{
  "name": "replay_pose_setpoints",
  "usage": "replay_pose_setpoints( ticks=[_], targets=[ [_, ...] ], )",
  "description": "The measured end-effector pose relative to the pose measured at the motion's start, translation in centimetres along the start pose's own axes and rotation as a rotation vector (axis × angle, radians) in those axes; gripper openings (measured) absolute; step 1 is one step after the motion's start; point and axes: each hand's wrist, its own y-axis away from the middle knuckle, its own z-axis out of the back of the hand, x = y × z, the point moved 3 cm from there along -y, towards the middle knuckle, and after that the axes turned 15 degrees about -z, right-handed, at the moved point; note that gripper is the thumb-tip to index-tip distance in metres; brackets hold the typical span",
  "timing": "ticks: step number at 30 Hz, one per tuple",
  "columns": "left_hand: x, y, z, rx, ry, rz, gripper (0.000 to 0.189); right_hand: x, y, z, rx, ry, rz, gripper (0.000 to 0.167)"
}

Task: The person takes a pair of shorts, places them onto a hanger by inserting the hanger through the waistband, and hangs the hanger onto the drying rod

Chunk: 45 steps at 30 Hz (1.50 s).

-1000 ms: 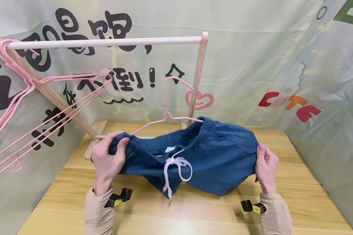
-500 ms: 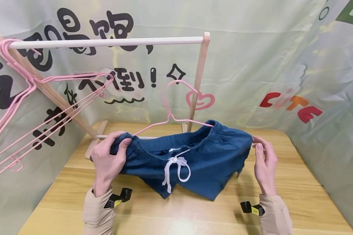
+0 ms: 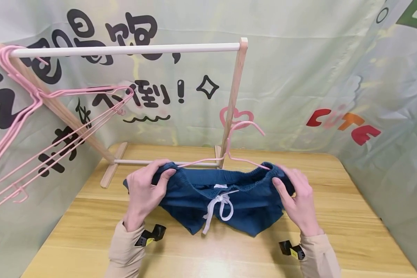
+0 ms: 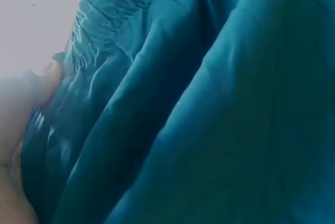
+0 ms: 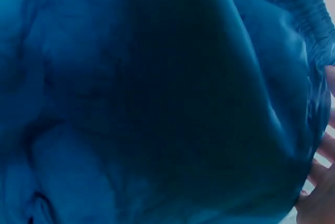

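Observation:
Blue drawstring shorts (image 3: 260, 200) with a white bow (image 3: 222, 199) are held above the table in the head view, waistband up. A pink hanger (image 3: 229, 154) has its lower part inside the waistband; its hook rises above, curving right. My left hand (image 3: 147, 189) pinches the left end of the waistband, thumb in front. At the right end, my right hand (image 3: 297, 197) holds the waistband between thumb and fingers. Blue cloth (image 4: 157, 77) fills most of the left wrist view, with its gathered waistband near the thumb. In the right wrist view, fingers (image 5: 324, 148) lie along the cloth's edge.
A wooden rack with a white rail (image 3: 132, 49) stands behind at the left. Several pink hangers (image 3: 34, 94) hang at its left end. The wooden table (image 3: 333, 216) lies beneath, with printed fabric walls (image 3: 292, 77) at the back and sides.
The right hand released the right leg's side, then took the waistband's right end. Both hands moved inward, and the shorts and hanger shifted lower and to the right.

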Motion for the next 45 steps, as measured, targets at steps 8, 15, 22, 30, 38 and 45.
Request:
replay_pose_setpoints(
  ticks=[8,15,22,30,38,45],
  targets=[
    [0.6,0.4,0.2,0.026,0.015,0.176,0.015,-0.6,0.1,-0.1,-0.047,-0.053,0.080,0.023],
    [1.4,0.7,0.5,0.140,-0.036,0.220,0.024,-1.0,0.2,0.2,-0.127,-0.101,0.062,0.023],
    [2.1,1.0,0.9,0.245,-0.031,0.175,0.032,-0.9,0.1,0.5,-0.162,-0.088,0.042,0.011],
    [2.0,1.1,0.9,0.190,-0.089,0.103,0.014,-0.9,0.2,0.2,-0.148,-0.056,0.039,0.009],
    [1.9,0.7,0.6,0.037,-0.108,0.134,0.039,-0.9,0.3,-0.6,-0.081,-0.093,0.000,0.003],
    [2.2,0.6,0.6,-0.065,-0.044,0.162,0.050,-0.7,0.1,-1.2,0.036,-0.061,-0.055,0.016]
  ],
)
